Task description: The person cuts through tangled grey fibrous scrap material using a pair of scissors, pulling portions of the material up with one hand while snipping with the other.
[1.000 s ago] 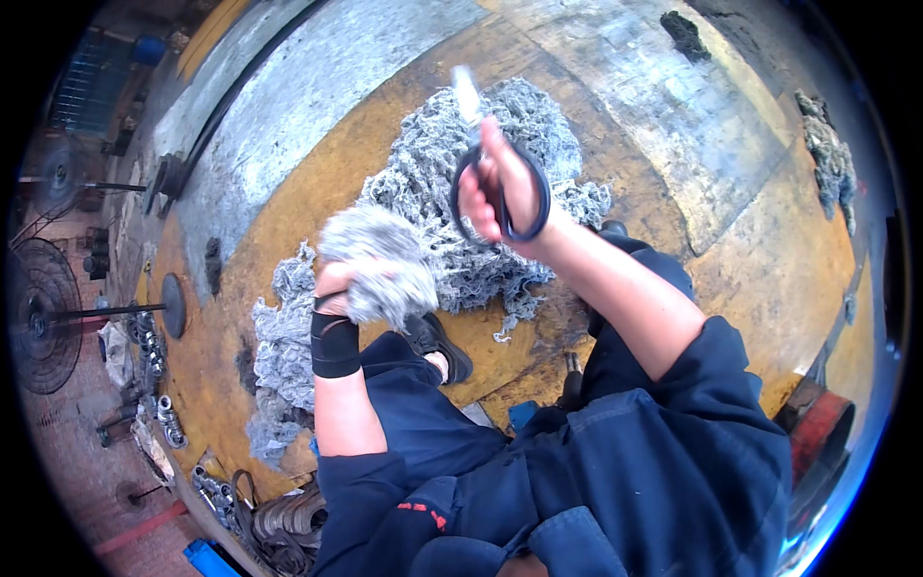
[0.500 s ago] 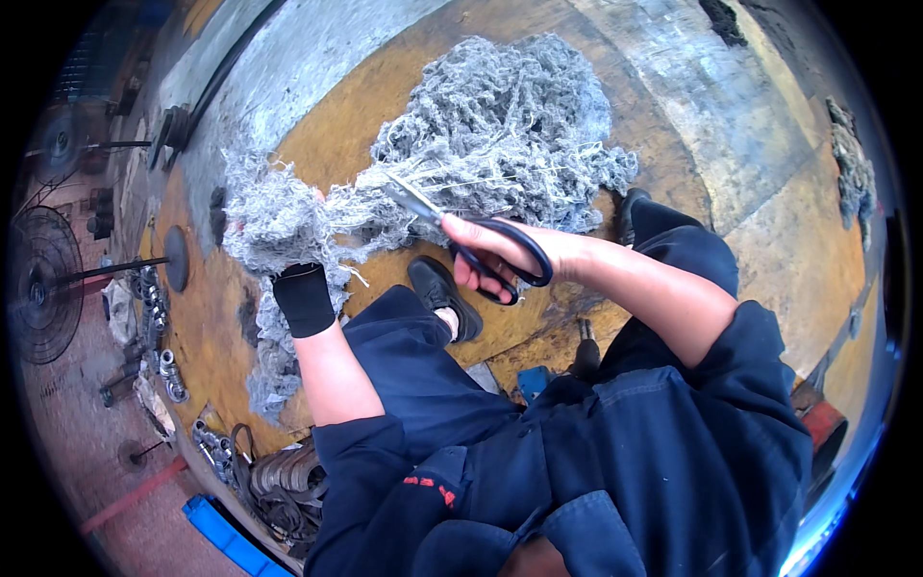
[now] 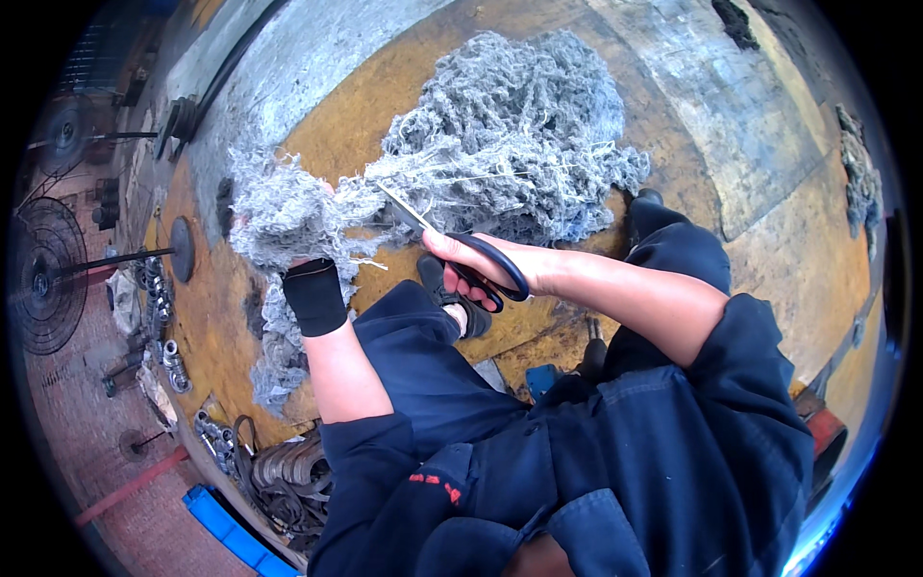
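Observation:
My right hand (image 3: 463,262) is closed around the looped handles of a pair of black-handled scissors (image 3: 490,258). Their metal blades point up and left, over the stretch of tangled yarn between the two masses. My left hand (image 3: 328,187), with a black band (image 3: 315,296) round the wrist, grips a clump of grey yarn waste (image 3: 284,207). The fibres hide most of its fingers. That clump stays joined by loose strands to a large heap of grey yarn waste (image 3: 514,125) in front of me. More grey fibre (image 3: 279,361) hangs or lies below the left wrist.
My shoes (image 3: 471,313) are close to the heap on a stained brown floor sheet (image 3: 327,125). Fans (image 3: 43,277) and a round weight plate (image 3: 181,250) stand left. Metal fittings (image 3: 176,365), coiled dark straps (image 3: 293,476) and a blue bar (image 3: 236,534) lie lower left.
My right hand has moved a little left with the scissors, bringing the blades nearer the strands beside the clump. My left hand keeps its hold; the whole view has shifted slightly.

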A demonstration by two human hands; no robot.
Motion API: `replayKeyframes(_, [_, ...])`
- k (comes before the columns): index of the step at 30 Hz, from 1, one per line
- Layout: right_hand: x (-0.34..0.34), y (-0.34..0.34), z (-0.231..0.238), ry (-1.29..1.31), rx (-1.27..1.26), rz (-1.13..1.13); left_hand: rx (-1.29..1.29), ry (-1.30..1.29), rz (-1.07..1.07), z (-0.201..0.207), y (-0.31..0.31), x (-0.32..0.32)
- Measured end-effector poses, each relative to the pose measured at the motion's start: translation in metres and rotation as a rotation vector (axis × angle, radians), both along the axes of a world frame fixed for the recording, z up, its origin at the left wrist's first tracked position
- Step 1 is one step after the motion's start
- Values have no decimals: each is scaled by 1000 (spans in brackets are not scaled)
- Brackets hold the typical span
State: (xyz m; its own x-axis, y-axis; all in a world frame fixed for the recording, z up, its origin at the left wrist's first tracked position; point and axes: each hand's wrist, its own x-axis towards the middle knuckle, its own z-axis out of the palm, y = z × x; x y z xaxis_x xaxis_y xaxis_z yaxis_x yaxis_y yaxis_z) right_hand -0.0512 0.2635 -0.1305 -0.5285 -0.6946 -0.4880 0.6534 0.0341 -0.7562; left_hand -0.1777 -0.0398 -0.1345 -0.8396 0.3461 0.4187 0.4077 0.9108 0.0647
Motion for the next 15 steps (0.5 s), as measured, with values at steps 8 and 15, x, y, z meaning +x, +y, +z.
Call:
replayKeyframes(8, [-2,0,-8,94,44,-3,-286,-254,215,34,56,23])
replayKeyframes(15, [-18,6,10,260,47,-148,-10,41,-216,4,60,31])
